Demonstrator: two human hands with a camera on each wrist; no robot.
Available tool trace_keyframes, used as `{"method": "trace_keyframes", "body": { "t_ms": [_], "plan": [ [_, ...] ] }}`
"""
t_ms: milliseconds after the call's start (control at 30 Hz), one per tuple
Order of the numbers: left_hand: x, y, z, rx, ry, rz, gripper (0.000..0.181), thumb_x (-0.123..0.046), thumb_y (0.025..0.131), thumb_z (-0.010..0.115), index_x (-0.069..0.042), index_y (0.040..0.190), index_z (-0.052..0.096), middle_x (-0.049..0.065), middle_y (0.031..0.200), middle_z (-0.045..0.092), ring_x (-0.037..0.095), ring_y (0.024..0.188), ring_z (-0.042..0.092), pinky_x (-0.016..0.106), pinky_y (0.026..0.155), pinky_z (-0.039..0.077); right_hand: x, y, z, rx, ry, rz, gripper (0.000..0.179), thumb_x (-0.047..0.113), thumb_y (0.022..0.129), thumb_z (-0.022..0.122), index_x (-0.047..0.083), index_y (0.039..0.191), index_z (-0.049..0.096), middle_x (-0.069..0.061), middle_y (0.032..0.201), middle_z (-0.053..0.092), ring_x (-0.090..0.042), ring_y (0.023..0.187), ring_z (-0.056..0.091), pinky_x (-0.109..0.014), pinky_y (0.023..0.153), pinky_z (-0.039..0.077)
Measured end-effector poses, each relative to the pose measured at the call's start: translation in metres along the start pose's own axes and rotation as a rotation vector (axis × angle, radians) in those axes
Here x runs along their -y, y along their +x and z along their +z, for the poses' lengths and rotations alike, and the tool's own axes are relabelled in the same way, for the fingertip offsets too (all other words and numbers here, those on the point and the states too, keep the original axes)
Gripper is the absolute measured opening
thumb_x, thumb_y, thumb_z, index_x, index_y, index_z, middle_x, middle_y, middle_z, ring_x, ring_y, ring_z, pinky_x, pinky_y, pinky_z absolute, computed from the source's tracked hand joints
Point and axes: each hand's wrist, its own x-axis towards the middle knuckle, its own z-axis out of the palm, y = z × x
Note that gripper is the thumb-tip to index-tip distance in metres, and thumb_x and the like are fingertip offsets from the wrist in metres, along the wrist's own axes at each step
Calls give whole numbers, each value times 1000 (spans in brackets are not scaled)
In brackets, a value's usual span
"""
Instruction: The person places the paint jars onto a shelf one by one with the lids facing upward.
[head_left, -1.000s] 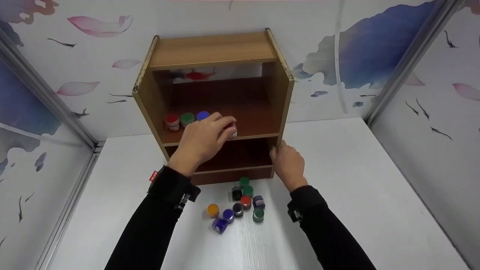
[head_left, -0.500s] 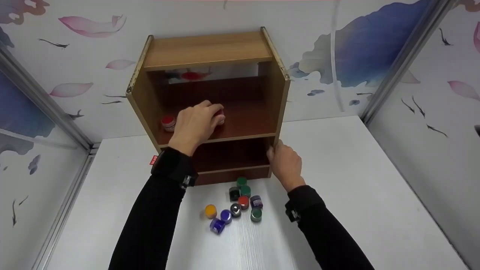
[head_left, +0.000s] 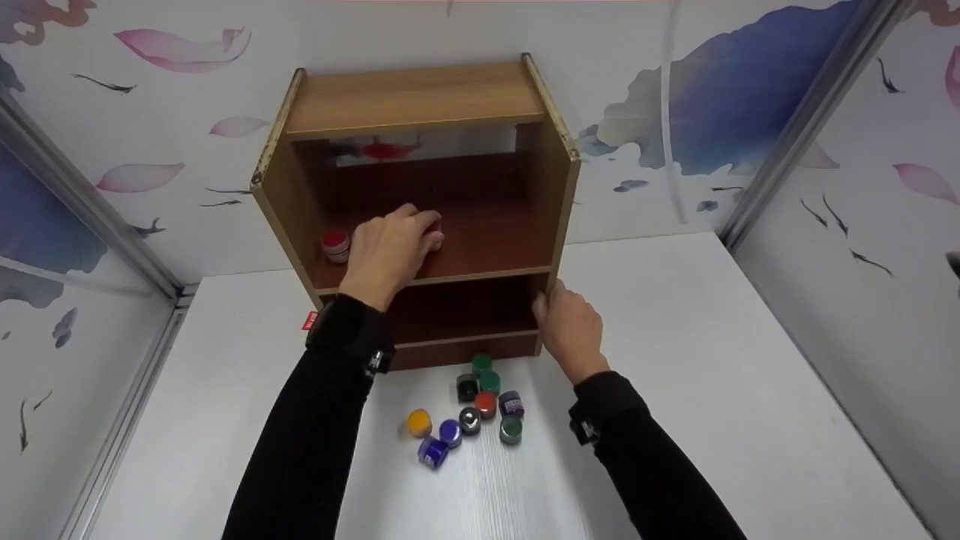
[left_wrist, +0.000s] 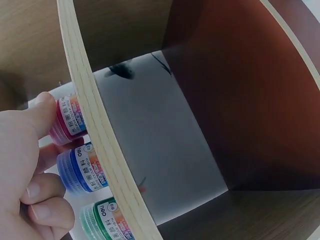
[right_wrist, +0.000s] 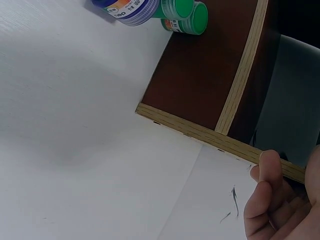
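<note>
My left hand [head_left: 390, 251] reaches into the upper compartment of a small wooden shelf unit [head_left: 420, 97]. In the left wrist view, its thumb and fingers pinch a crimson paint jar [left_wrist: 71, 117] at the shelf's front edge. Right beside that jar stands a blue paint jar [left_wrist: 82, 168], then a green paint jar [left_wrist: 107, 220]; the hand hides both in the head view. A red-lidded jar [head_left: 335, 246] stands at the compartment's left end. My right hand [head_left: 571, 326] grips the front edge of the unit's right side panel [right_wrist: 195, 137].
Several paint jars lie grouped on the white table before the unit, among them a yellow one [head_left: 419, 423], a tipped blue one [head_left: 433, 453], a red one [head_left: 485, 405] and a dark green one [head_left: 511, 430]. A patterned wall [head_left: 630, 45] stands behind.
My left hand has moved left and deeper into the upper compartment with the crimson jar, bringing it beside the blue one. The right hand keeps its grip on the side panel.
</note>
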Motion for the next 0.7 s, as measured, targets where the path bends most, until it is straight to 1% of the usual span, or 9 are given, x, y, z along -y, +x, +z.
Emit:
{"method": "trace_keyframes", "body": {
  "t_ms": [100,333,533,600,700],
  "plan": [
    [1,0,0,-3,2,-2,39,-42,99,52,-21,130,62,7,114,66,30,79,62,45,72,54,0,1,1,9,-1,12,33,29,101,47,1,103,63,-16,82,72,-27,68,69,-41,56,52],
    [1,-1,-1,-5,12,-2,40,-42,99,53,-23,134,60,7,115,67,27,72,59,43,67,53,0,0,2,-4,4,-2,32,29,101,48,0,103,63,-17,82,72,-29,70,70,-42,56,53],
    [3,-4,-4,-1,13,-3,51,-46,98,52,-25,144,48,10,128,63,25,65,50,39,64,51,0,-1,2,4,17,-3,31,28,101,48,0,102,63,-17,80,71,-29,68,69,-43,54,52],
    [3,-5,-5,-14,1,-2,53,-47,98,52,-27,146,44,10,134,61,24,64,48,38,64,51,0,-1,2,6,18,0,31,28,101,48,1,103,63,-17,81,71,-29,68,69,-42,55,52],
    [4,-5,-9,-51,-24,6,52,-48,99,48,-28,147,43,8,137,58,23,62,47,38,63,50,-1,0,1,5,20,7,31,28,100,48,1,102,63,-16,81,71,-28,67,68,-43,55,52]
  ]
}}
